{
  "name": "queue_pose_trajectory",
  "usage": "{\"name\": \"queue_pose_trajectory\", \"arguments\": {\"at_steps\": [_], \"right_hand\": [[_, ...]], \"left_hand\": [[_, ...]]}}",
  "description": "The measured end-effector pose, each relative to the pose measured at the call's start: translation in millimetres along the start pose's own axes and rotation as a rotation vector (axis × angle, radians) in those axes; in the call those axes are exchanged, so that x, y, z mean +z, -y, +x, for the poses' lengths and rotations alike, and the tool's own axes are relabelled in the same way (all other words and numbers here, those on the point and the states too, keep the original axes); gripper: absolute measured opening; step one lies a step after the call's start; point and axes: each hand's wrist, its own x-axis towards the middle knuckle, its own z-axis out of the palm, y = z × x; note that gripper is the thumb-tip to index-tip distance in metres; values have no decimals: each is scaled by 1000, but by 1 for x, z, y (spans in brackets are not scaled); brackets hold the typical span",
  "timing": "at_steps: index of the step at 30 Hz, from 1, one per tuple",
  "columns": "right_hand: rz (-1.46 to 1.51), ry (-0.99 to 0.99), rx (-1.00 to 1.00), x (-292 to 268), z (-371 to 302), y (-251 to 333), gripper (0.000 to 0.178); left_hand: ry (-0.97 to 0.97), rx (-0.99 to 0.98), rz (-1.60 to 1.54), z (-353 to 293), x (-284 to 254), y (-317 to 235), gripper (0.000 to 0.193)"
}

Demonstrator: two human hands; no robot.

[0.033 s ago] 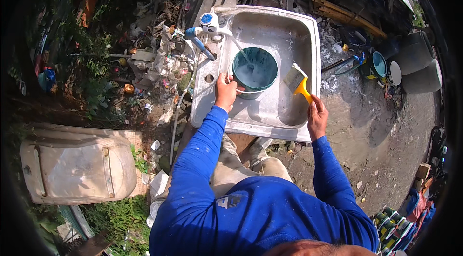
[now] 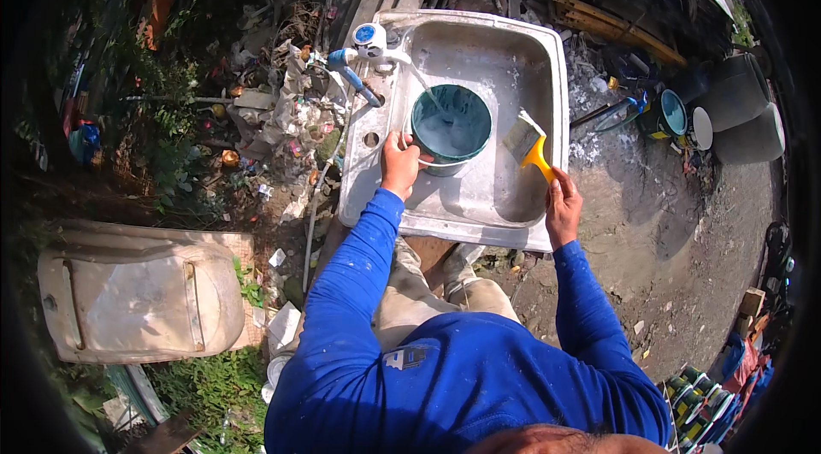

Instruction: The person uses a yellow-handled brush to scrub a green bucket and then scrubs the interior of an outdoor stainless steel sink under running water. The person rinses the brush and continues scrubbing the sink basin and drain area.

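Observation:
A dark green bucket (image 2: 451, 119) stands in a worn metal sink (image 2: 539, 52), with cloudy, whitish water inside. From the white faucet (image 2: 373, 41) with a blue top, a stream of water runs down into it. My left hand (image 2: 399, 165) is closed at the bucket's near left side, gripping its white handle (image 2: 445, 164). Over the sink's right side, my right hand (image 2: 564, 208) holds a wide paintbrush (image 2: 535, 155) by its yellow handle. The bristles point up and left, apart from the bucket, and look pale and coated.
A blue pipe (image 2: 355, 78) rises beside the faucet. Rubble and litter (image 2: 282, 95) cover the ground at left, near a beige moulded plastic piece (image 2: 141, 304). Dark tubs (image 2: 748, 133) and a small paint bucket (image 2: 671, 112) stand at right. Cans (image 2: 701, 411) lie lower right.

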Motion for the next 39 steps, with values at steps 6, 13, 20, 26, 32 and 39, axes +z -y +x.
{"name": "queue_pose_trajectory", "arguments": {"at_steps": [6, 13, 20, 26, 32, 39], "right_hand": [[56, -3, 25, 3, 5, 0, 31], [110, 23, 32, -4, 10, -4, 31], [132, 35, 34, -11, 5, -10, 31], [181, 26, 45, -18, 0, -11, 33], [142, 47, 11, -26, 14, -9, 34], [17, 124, -78, -15, 42, 12, 33]], "left_hand": [[-157, 252, 366, -3, -15, 13, 42], [58, 856, 1195, -38, -25, -34, 80], [140, 1099, 1307, 22, -27, -37, 36], [377, 1199, 1267, 26, -3, -40, 28], [130, 1148, 868, -36, -19, -62, 27], [-171, 769, 295, -98, -119, -78, 21]]}}
